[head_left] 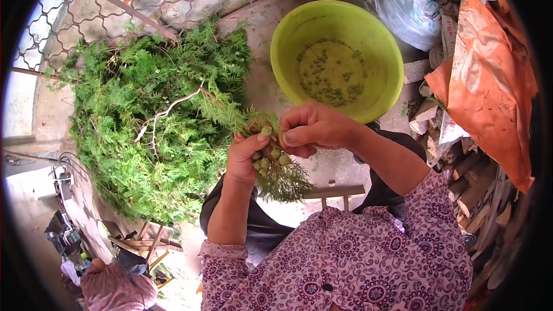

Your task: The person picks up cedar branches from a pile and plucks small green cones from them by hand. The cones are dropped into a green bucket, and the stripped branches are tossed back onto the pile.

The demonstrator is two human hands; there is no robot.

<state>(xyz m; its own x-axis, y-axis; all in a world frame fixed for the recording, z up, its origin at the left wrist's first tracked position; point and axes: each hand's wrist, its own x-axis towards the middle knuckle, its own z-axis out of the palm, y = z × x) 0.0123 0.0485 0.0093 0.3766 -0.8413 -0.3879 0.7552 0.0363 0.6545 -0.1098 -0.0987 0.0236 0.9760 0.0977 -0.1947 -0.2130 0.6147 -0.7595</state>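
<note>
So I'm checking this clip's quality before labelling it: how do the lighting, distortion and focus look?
Head view: strong fisheye, a black vignette rounding the corners and bending the fence. Daylight is bright and even, washed out at the far left edge. The left hand, the right hand and the sprig of green cones between them are sharp; the green bowl shows no harsh glare; the edges are soft.

Left hand (245,158) grips a green sprig (275,164) with cones; right hand (314,128) pinches one, near a green bowl (377,89).
</note>
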